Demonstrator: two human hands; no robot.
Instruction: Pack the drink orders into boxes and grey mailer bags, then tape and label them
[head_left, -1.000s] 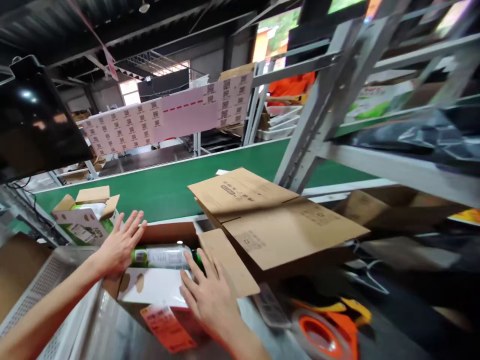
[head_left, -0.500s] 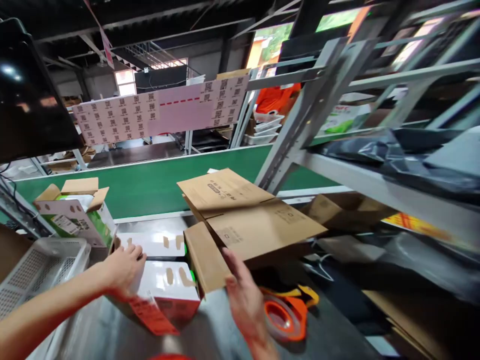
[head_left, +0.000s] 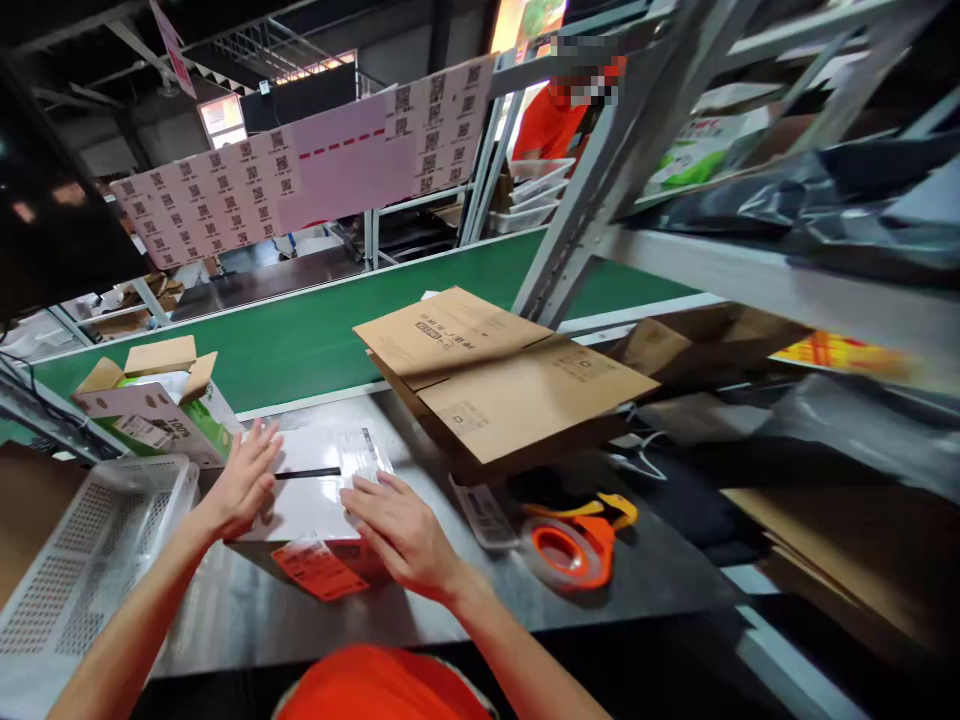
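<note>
A white-topped carton (head_left: 307, 505) rests on the metal bench, its top flaps lying down and a dark gap running between two of them. A printed label lies at the right end of its top, and a red label (head_left: 321, 568) is stuck to the near side. My left hand (head_left: 244, 482) lies over the left end of the carton, fingers spread. Across the right end, beside the printed label, my right hand (head_left: 401, 530) rests flat with fingers stretched out. Neither hand grasps anything.
Right of the carton are an orange tape dispenser (head_left: 574, 550) and a flat grey item (head_left: 484, 512). Flattened cardboard (head_left: 495, 385) lies behind them. A white basket (head_left: 101, 540) and an open printed box (head_left: 161, 405) stand left. A green belt (head_left: 315, 350) runs behind; a person in orange stands beyond.
The carton's raised right flap has gone down onto the top, and my right hand has moved left onto it. My left hand has shifted slightly to the left end. The view has tilted downward.
</note>
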